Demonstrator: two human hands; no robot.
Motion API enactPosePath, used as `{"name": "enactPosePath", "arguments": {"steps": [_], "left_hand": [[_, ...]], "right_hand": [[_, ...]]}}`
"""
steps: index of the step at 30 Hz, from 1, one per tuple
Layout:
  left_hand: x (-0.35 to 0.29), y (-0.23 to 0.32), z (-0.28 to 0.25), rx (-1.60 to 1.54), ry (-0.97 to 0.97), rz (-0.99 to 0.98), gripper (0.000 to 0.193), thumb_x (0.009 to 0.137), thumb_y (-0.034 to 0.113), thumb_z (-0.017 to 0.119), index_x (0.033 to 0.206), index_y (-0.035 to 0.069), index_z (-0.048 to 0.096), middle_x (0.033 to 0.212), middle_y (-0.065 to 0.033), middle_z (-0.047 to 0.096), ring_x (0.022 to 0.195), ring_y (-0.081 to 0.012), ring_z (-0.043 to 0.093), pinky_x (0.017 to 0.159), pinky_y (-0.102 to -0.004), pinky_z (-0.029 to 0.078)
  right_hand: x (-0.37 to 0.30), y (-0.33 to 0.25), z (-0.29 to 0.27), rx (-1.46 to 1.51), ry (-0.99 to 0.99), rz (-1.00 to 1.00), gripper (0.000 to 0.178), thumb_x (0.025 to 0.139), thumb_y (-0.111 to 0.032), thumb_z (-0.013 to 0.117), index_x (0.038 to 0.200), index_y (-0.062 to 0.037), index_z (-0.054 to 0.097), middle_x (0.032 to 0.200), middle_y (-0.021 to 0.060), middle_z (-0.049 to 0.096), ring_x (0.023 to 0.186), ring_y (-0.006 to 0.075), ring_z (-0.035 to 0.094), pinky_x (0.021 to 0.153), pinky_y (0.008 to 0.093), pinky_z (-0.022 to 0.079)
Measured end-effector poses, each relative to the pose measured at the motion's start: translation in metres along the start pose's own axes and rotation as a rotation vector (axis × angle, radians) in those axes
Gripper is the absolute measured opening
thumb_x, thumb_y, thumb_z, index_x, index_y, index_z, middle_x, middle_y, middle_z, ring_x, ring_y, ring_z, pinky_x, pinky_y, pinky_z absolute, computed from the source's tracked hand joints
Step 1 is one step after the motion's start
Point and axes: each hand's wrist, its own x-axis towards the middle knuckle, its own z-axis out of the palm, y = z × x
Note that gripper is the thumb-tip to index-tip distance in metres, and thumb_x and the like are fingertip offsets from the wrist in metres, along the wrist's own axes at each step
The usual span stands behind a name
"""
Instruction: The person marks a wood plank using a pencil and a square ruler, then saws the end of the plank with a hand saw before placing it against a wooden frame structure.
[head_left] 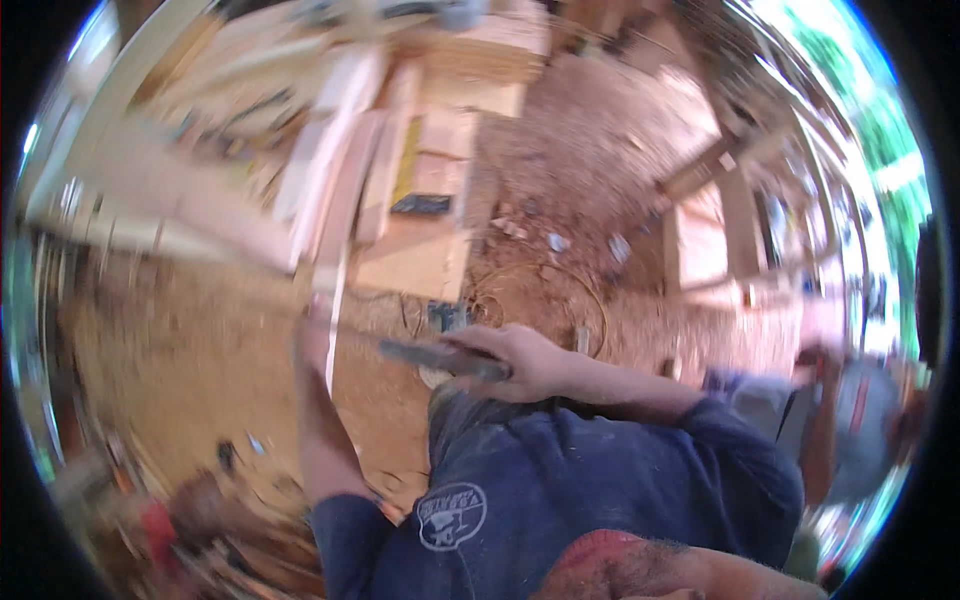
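My right hand (pixel 520 358) is closed round the handle of a long, narrow dark-grey tool (pixel 445 357) held in front of my body. Its thinner end points left toward my left hand; motion blur hides what kind of tool it is. My left hand (pixel 316 318) is at the near end of a long wooden board (pixel 345 205), and whether it grips the board is too smeared to see. A thin white strip (pixel 335 335) runs down beside that hand. On the boards lies a square-like tool with a yellow edge (pixel 406 165) and a black end (pixel 420 204).
A wooden workbench (pixel 415 275) stands ahead, with more boards and scattered tools (pixel 255 120) at its left. Reddish dirt floor (pixel 620 130) with a thin looped cable (pixel 600 300) lies to the right. A wooden frame (pixel 740 220) stands farther right, near another person (pixel 850 420).
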Motion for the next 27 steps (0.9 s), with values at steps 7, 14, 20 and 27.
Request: {"name": "enactPosePath", "arguments": {"steps": [7, 14, 20, 27], "left_hand": [[-0.035, 0.004, -0.012, 0.223, 0.264, -0.165, 0.08, 0.108, 0.064, 0.023, 0.132, 0.003, 0.068, 0.131, -0.0302, 0.067, 0.127, -0.0503, 0.06, 0.109, -0.0583, 0.047], [-0.056, 0.012, -0.013, 0.215, 0.223, -0.257, 0.081, 0.108, 0.065, 0.022, 0.129, 0.005, 0.072, 0.133, -0.027, 0.068, 0.127, -0.0463, 0.063, 0.109, -0.0559, 0.048], [-0.049, 0.015, -0.016, 0.191, 0.208, -0.262, 0.08, 0.107, 0.067, 0.026, 0.124, 0.007, 0.076, 0.125, -0.0256, 0.073, 0.121, -0.0446, 0.068, 0.105, -0.0553, 0.051], [-0.078, 0.055, -0.011, 0.361, 0.394, -0.241, 0.076, 0.107, 0.069, 0.036, 0.107, 0.003, 0.074, 0.104, -0.0259, 0.076, 0.099, -0.0447, 0.074, 0.087, -0.0544, 0.058]], "right_hand": [[-0.025, 0.046, -0.039, -0.006, -0.035, -0.014, 0.06, 0.092, -0.019, 0.08, 0.144, 0.0004, 0.056, 0.114, 0.0185, 0.075, 0.101, 0.0282, 0.076, 0.088, 0.0371, 0.057], [-0.023, 0.058, -0.049, 0.001, -0.115, 0.104, 0.059, 0.094, -0.017, 0.079, 0.144, 0.0019, 0.056, 0.119, 0.0186, 0.074, 0.104, 0.0254, 0.075, 0.091, 0.037, 0.056], [-0.016, 0.066, -0.038, -0.009, -0.033, 0.06, 0.057, 0.096, -0.021, 0.077, 0.144, 0.0018, 0.055, 0.118, 0.018, 0.074, 0.108, 0.0258, 0.073, 0.095, 0.0381, 0.055], [-0.014, 0.055, -0.039, -0.045, -0.028, 0.115, 0.06, 0.096, -0.025, 0.078, 0.144, 0.0031, 0.056, 0.118, 0.0186, 0.074, 0.112, 0.0266, 0.073, 0.098, 0.0376, 0.054]]}}
